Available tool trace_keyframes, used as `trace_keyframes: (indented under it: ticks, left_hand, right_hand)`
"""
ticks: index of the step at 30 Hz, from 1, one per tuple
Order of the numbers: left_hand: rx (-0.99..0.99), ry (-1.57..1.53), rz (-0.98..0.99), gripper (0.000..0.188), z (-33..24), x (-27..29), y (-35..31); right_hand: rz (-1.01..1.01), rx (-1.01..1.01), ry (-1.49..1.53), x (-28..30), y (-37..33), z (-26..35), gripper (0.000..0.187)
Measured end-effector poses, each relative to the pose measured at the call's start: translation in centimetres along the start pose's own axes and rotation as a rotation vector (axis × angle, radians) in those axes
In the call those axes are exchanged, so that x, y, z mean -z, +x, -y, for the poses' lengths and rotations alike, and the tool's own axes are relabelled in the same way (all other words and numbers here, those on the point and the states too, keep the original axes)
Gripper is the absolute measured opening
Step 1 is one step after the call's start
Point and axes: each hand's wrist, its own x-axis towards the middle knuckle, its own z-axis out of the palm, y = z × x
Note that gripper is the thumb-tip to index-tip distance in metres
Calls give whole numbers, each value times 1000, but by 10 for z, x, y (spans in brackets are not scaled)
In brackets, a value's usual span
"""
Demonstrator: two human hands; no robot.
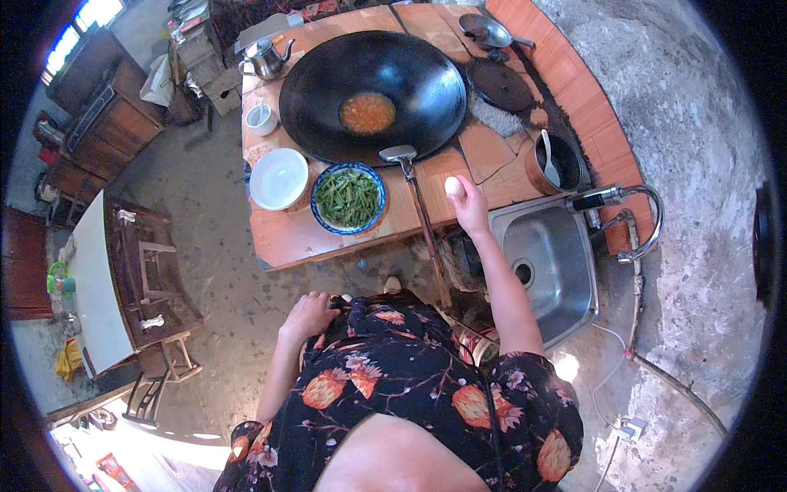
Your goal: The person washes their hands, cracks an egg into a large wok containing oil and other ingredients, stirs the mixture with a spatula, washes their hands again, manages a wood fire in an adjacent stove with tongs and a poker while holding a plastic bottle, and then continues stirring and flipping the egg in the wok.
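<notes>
In my right hand (470, 209), closed fingers grip a pale egg (453, 187) above the counter's front edge, between the spatula and the sink. My left hand (311, 314) hangs low by the dark floral clothing, its fingers loosely laid against the cloth and nothing plainly in them. A large black wok (426, 86) has a pool of orange-red liquid food (366, 112) at its bottom. The long-handled spatula (399, 154) leans with its metal blade on the wok's near rim. A blue-rimmed plate (314, 205) of cut green vegetables (351, 198) stands in front of the wok.
Left of that plate are a white bowl (279, 179), a small white cup (261, 120) and a metal kettle (265, 59). On the right stand a pot (537, 176) with a spoon, a dark round lid (500, 85), a metal ladle (485, 31) and a sink (557, 279) with a faucet (648, 201).
</notes>
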Motion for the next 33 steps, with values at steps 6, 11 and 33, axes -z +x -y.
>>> trace_keyframes:
  ticks: [6,11,33]
  left_hand:
    - [90,21,-4,44,28,-3,-9]
    - [90,0,2,45,42,5,-9]
    - [-649,-848,-290,42,-92,258,261]
  right_hand:
    - [-140,220,-383,-18,31,2,52]
    - [12,171,-489,-33,35,-24,53]
    - [470,-643,1505,-49,179,58,37]
